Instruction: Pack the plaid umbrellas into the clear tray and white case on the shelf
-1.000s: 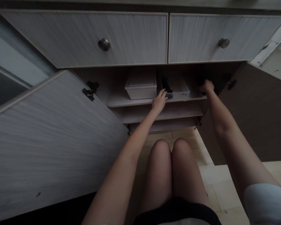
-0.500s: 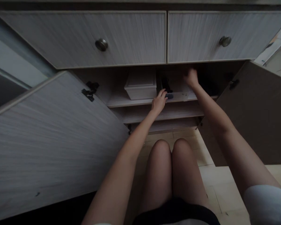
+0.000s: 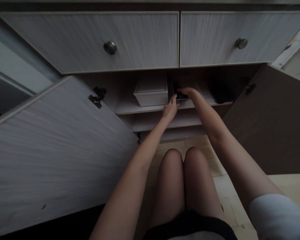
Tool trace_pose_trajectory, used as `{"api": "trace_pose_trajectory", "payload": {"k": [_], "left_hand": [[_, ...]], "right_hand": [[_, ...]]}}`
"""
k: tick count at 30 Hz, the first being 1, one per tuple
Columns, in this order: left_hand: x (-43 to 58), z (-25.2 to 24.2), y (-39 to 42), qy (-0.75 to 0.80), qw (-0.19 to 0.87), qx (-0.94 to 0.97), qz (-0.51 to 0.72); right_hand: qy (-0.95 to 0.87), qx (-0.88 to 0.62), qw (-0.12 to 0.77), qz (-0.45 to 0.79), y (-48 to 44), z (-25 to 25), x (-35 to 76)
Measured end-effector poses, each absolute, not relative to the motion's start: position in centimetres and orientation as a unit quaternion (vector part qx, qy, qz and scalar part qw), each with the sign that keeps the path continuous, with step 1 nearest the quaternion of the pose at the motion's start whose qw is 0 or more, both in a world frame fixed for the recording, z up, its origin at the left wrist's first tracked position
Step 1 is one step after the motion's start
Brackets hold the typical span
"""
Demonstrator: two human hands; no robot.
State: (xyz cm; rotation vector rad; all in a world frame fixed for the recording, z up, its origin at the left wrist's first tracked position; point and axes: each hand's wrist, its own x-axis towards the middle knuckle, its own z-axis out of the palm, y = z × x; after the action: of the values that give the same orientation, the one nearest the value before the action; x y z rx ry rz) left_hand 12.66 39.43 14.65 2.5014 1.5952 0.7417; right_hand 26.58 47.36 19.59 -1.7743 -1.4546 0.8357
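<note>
On the cabinet's top shelf is a clear plastic bin (image 3: 184,100) with dark items (image 3: 181,95) in it, too dim to name. My left hand (image 3: 170,108) holds the bin's front left corner, its fingers curled over the edge. From the right, my right hand (image 3: 188,91) reaches into the bin, its fingers down at the dark items. Its fingertips are partly hidden, and what they grip cannot be made out. Just left of the bin stands a white lidded box (image 3: 151,91).
Both cabinet doors, the left door (image 3: 62,150) and the right door (image 3: 270,120), stand wide open on either side. Two closed drawers with round knobs (image 3: 110,47) are above. A black soft-looking item (image 3: 221,91) lies at the shelf's right. Lower shelves (image 3: 162,120) sit below.
My right hand has moved left and toward me, from deeper in the shelf's right part into the clear bin. My left hand stays at the bin's corner. The black item at right is more visible.
</note>
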Motion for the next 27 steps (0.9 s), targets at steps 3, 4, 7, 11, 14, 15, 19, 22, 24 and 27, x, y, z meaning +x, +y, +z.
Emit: {"api": "trace_pose_trajectory", "payload": {"k": [3, 4, 7, 11, 14, 15, 19, 22, 24, 27], "left_hand": [[12.6, 14.6, 39.5, 0.521, 0.043, 0.818, 0.239], [12.5, 14.6, 39.5, 0.519, 0.041, 0.82, 0.238], [12.5, 14.7, 39.4, 0.511, 0.034, 0.827, 0.233], [12.5, 14.9, 39.3, 0.513, 0.035, 0.829, 0.221], [12.6, 15.1, 39.1, 0.518, 0.036, 0.828, 0.214], [12.6, 15.1, 39.1, 0.518, 0.034, 0.828, 0.212], [12.5, 15.1, 39.1, 0.516, 0.023, 0.83, 0.211], [12.4, 15.0, 39.2, 0.516, 0.021, 0.831, 0.208], [12.4, 15.0, 39.3, 0.517, 0.02, 0.831, 0.206], [12.4, 15.1, 39.3, 0.516, 0.016, 0.831, 0.205]], "right_hand": [[-0.501, -0.66, 0.414, 0.377, 47.3, 20.7, 27.6], [-0.485, -0.646, 0.445, 0.387, 47.3, 21.1, 28.2], [-0.5, -0.629, 0.506, 0.313, 46.9, 22.3, 31.4], [-0.538, -0.723, 0.425, 0.086, 45.7, 22.4, 37.2], [-0.517, -0.793, 0.321, 0.02, 44.1, 20.9, 40.6], [-0.511, -0.808, 0.294, 0.014, 43.6, 20.2, 41.2], [-0.499, -0.837, 0.226, 0.018, 42.1, 17.5, 41.7], [-0.499, -0.841, 0.211, 0.004, 41.9, 16.3, 41.0], [-0.503, -0.84, 0.204, -0.013, 42.0, 16.0, 40.5], [-0.506, -0.843, 0.181, -0.032, 42.0, 16.2, 39.9]]}}
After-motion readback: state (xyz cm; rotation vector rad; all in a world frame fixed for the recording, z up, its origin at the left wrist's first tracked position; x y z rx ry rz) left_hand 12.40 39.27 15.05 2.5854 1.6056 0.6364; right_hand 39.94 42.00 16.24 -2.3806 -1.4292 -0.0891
